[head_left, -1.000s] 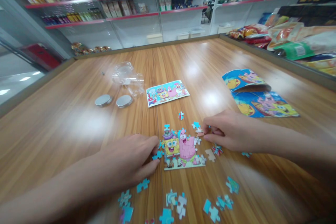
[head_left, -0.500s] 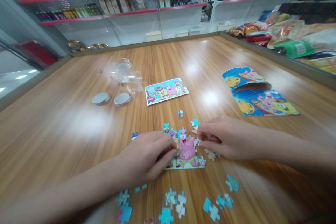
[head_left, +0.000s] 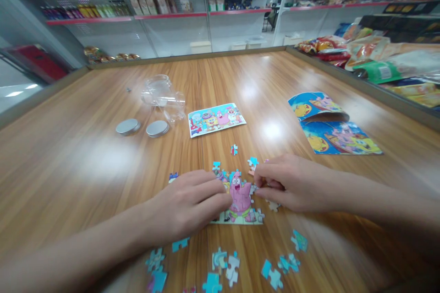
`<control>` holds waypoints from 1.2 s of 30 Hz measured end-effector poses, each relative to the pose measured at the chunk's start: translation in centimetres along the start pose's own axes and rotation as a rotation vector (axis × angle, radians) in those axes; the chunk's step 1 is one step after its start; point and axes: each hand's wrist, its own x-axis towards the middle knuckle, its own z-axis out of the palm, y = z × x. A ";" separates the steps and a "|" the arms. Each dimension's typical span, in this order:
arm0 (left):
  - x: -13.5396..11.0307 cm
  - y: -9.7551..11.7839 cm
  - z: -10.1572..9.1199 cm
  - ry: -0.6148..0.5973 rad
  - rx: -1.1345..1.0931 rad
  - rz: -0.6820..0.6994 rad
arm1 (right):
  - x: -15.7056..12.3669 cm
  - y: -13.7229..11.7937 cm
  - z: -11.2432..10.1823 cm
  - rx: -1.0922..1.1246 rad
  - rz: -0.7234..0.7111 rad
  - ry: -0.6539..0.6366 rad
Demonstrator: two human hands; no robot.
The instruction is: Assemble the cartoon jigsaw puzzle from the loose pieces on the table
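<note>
A partly joined jigsaw puzzle [head_left: 240, 197] with a pink starfish figure lies on the table in front of me. My left hand [head_left: 195, 201] rests over its left side, fingers stretched and fingertips on the pieces, hiding that part. At the right edge, my right hand [head_left: 287, 182] has its thumb and forefinger pinched at a pale puzzle piece [head_left: 253, 189], mostly covered. Beside that hand are a blue and pink loose piece [head_left: 253, 162] and a greyish one [head_left: 273, 205]. A small piece [head_left: 234, 149] lies above the puzzle.
Several loose pieces [head_left: 212, 282] are scattered near me. Farther off lie a picture card [head_left: 217, 120], clear plastic containers [head_left: 160, 91], two round metal lids [head_left: 157, 128] and a curled blue printed sheet [head_left: 340, 137]. Snack packs [head_left: 381, 71] sit beyond the table's raised right edge.
My left hand's fingers have flattened onto the puzzle; the greyish piece at its fingertips is now out of sight. My right hand stays at the puzzle's right edge. The view has shifted slightly.
</note>
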 end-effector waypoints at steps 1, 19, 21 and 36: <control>0.0 -0.1 -0.1 -0.015 0.025 0.032 | 0.0 0.0 0.0 0.002 -0.004 -0.001; 0.3 0.4 0.1 -0.061 -0.204 -0.169 | 0.0 -0.2 -0.1 -0.007 -0.005 0.002; 0.3 0.4 0.1 -0.054 -0.224 -0.170 | 0.0 -0.2 -0.1 -0.009 -0.004 0.000; -0.4 -0.2 0.7 0.097 -0.237 -0.068 | 0.1 -0.5 0.2 -0.011 -0.040 -0.032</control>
